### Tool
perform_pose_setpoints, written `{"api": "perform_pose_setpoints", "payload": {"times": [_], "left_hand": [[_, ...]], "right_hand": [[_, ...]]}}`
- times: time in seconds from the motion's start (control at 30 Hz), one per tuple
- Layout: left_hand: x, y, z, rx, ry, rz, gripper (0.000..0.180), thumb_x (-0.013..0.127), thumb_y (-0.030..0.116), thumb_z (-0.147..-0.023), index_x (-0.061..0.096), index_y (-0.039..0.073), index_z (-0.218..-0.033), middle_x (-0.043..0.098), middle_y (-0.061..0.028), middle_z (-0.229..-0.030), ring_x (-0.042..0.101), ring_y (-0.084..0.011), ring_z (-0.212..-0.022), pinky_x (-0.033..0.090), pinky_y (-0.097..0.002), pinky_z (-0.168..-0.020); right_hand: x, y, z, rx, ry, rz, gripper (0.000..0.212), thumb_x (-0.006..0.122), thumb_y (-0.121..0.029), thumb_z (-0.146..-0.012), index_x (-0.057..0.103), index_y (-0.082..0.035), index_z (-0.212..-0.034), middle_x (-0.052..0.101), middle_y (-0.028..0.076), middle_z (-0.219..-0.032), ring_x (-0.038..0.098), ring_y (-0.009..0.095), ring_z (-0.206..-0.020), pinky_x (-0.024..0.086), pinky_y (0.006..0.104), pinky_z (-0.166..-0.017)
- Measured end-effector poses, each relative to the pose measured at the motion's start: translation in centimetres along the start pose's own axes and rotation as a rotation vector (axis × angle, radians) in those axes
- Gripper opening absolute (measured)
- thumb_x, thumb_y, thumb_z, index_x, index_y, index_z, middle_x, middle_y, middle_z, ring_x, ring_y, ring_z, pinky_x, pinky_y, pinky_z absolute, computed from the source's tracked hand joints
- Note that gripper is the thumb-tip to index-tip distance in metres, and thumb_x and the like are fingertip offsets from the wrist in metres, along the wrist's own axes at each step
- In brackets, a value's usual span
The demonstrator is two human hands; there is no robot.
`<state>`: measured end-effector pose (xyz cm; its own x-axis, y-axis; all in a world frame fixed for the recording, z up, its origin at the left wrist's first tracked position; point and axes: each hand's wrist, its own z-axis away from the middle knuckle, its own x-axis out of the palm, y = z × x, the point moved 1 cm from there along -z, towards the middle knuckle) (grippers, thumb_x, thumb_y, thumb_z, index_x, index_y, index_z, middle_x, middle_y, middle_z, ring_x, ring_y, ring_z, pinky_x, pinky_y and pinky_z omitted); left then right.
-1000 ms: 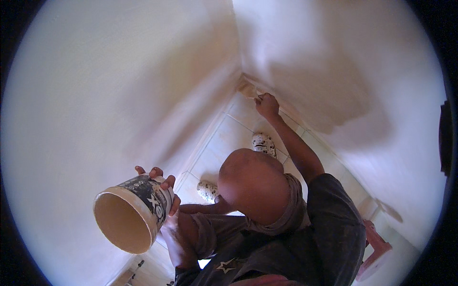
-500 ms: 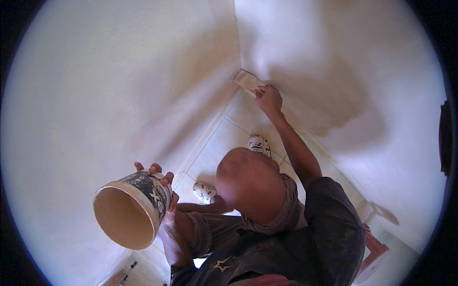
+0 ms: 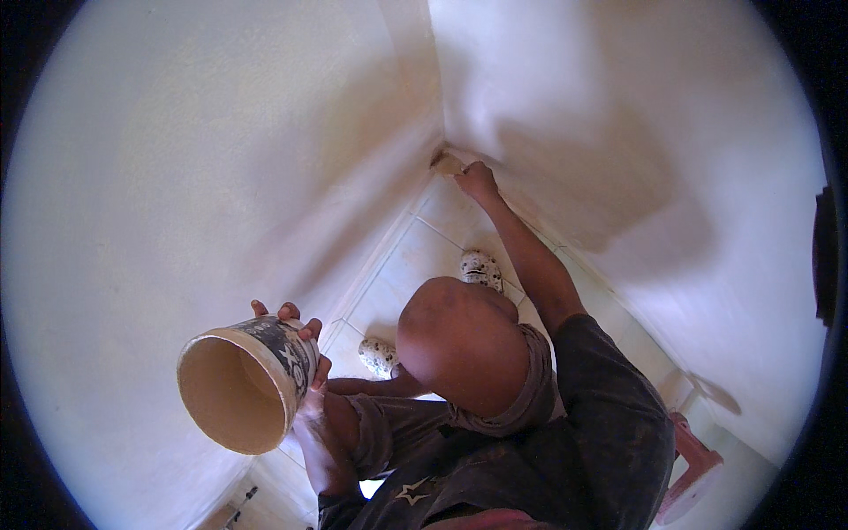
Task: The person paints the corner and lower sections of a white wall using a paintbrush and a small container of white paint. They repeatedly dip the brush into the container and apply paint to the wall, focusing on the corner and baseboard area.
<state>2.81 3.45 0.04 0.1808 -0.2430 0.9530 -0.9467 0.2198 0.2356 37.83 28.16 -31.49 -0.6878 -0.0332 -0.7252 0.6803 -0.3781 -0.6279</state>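
My left hand (image 3: 314,353) is wrapped round the side of a round paint bucket (image 3: 287,349), tilted so that its mouth faces me. The inside of the bucket is coated cream, and its outside is dark with a pale print. At the far corner, low down where the two walls meet, my right hand (image 3: 478,180) grips a wide flat paintbrush (image 3: 450,165). Its dark bristle end touches the corner just above the floor. The handle is mostly hidden in my fingers.
Pale walls rise on the left (image 3: 177,194) and right (image 3: 565,97). Between them lies a tiled floor (image 3: 428,243), where my spotted shoes (image 3: 481,268) stand below my bent knee. A reddish object (image 3: 693,468) is behind me at the lower right. A dark object (image 3: 823,256) shows at the right edge.
My right hand and the paintbrush have moved slightly left and down, and the brush has turned in the corner. The bucket in my left hand has shifted slightly right and up.
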Motion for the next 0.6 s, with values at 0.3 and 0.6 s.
{"api": "perform_pose_setpoints", "payload": {"times": [0.3, 0.6], "left_hand": [[-0.2, 0.0, -0.1, -0.018, 0.024, 0.016, 0.076, 0.066, 0.040, -0.097, 0.031, 0.017, -0.161, 0.032, -0.0219, -0.146, 0.040, -0.0398, -0.129, 0.062, -0.0564, -0.069], [0.0, 0.0, -0.3, -0.052, -0.005, 0.084, 0.079, 0.067, 0.043, -0.096, 0.032, 0.015, -0.161, 0.032, -0.0215, -0.149, 0.038, -0.0412, -0.134, 0.062, -0.0591, -0.076]], "right_hand": [[-4.9, -1.7, 0.0, -0.132, 0.208, -0.141, 0.032, 0.078, -0.029, -0.088, 0.077, 0.003, -0.095, 0.074, 0.026, -0.089, 0.074, 0.039, -0.083, 0.056, 0.0466, -0.079], [-15.8, -10.9, 7.4, -0.241, 0.144, -0.154, 0.032, 0.075, -0.029, -0.089, 0.076, 0.004, -0.093, 0.072, 0.030, -0.095, 0.071, 0.044, -0.094, 0.056, 0.0505, -0.086]]}}
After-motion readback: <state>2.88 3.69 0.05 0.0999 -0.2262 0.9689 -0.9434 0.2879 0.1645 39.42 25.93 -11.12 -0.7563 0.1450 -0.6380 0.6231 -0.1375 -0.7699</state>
